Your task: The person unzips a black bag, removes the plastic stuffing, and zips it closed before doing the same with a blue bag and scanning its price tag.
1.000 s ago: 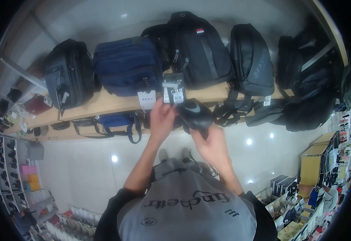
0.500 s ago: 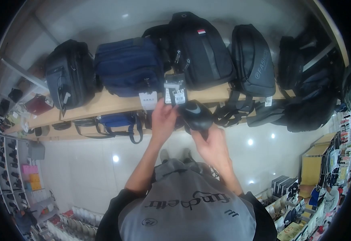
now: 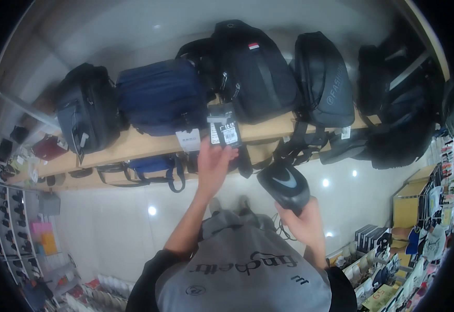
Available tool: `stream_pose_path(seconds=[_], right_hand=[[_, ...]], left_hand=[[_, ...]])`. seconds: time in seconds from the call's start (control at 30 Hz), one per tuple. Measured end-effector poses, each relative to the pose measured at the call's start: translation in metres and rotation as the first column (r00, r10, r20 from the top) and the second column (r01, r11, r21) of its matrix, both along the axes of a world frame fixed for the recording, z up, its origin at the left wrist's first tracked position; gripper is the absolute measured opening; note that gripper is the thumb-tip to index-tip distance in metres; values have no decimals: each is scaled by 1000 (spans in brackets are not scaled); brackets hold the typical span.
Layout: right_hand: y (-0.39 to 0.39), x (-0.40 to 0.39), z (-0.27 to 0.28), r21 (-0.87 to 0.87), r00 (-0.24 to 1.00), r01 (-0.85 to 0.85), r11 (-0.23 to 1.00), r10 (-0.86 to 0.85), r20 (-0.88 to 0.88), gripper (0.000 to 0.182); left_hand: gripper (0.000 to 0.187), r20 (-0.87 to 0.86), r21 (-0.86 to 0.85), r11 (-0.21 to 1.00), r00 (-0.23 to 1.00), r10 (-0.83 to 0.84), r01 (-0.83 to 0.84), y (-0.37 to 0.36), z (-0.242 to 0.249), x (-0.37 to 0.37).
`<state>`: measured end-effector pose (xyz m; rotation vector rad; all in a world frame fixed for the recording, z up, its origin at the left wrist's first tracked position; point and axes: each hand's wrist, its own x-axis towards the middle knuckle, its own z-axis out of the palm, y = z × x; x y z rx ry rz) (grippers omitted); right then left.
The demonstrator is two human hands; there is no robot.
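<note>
My left hand [image 3: 216,164] is closed in a pinch on the lower edge of a black hang tag [image 3: 230,125] with white barcode labels. The tag hangs in front of the shelf, below a large black backpack [image 3: 262,78] with a small red and white patch. To the right, my right hand [image 3: 305,222] is wrapped round a black barcode scanner [image 3: 285,182] with a grey curved mark on top. A thin dark cord shows near that wrist. The scanner is held apart from the tag, over the floor.
On the wooden shelf [image 3: 151,138] stand a navy bag [image 3: 157,96], a dark bag [image 3: 87,106] at left and a sling bag [image 3: 323,78] at right. More bags and straps show on a lower level. Shoe racks [image 3: 8,223] are at left, goods at lower right.
My right hand has drawn the scanner away from the tag, to the right and toward my body. My left hand keeps hold of the tag, now slightly lower and more plainly visible.
</note>
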<state>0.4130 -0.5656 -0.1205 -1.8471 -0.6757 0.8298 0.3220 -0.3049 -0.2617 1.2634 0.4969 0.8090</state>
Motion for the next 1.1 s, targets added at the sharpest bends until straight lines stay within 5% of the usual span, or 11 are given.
stream_pose_path(seconds=[0.07, 0.27, 0.37, 0.47, 0.6, 0.7, 0.83, 0.93, 0.97, 1.03, 1.1], right_hand=[[6, 2, -25, 71, 999, 43, 997, -43, 3, 28], [14, 9, -112, 274, 990, 70, 959, -32, -141, 35], [0, 9, -146, 215, 979, 44, 976, 1, -205, 34], [-15, 7, -161, 237, 940, -15, 971, 94, -328, 34], [-32, 13, -140, 210, 854, -277, 938, 340, -393, 49], [-34, 5, -145, 352, 712, -215, 911, 393, -582, 70], [-48, -8, -166, 298, 712, -159, 941, 318, -626, 93], [-38, -13, -131, 174, 782, -229, 958, 288, -553, 100], [-38, -16, -124, 183, 791, -255, 950, 313, -526, 100], [-44, -22, -117, 246, 778, -207, 947, 311, -545, 99], [-47, -22, -116, 289, 767, -199, 937, 332, -549, 95]], left_hand=[[70, 68, 1, 999, 997, 46, -46, -12, -4, -4], [52, -117, 351, 910, 954, 275, -219, -41, -30, -42], [26, -388, 306, 948, 921, 36, 91, -53, -53, -57], [20, -614, -12, 733, 574, -542, 680, -55, -89, -79], [34, -335, -384, 376, 253, -908, 843, -60, -121, -93], [38, -316, -373, 234, 115, -942, 898, -51, -99, -79], [38, -277, -296, 240, 158, -948, 925, -57, -97, -63], [47, -395, -302, 426, 296, -870, 853, -68, -74, -64], [48, -410, -489, 517, 338, -847, 703, -83, -97, -69], [49, -502, -460, 530, 284, -817, 712, -95, -162, -70], [48, -615, -147, 370, 208, -761, 917, -93, -230, -64]])
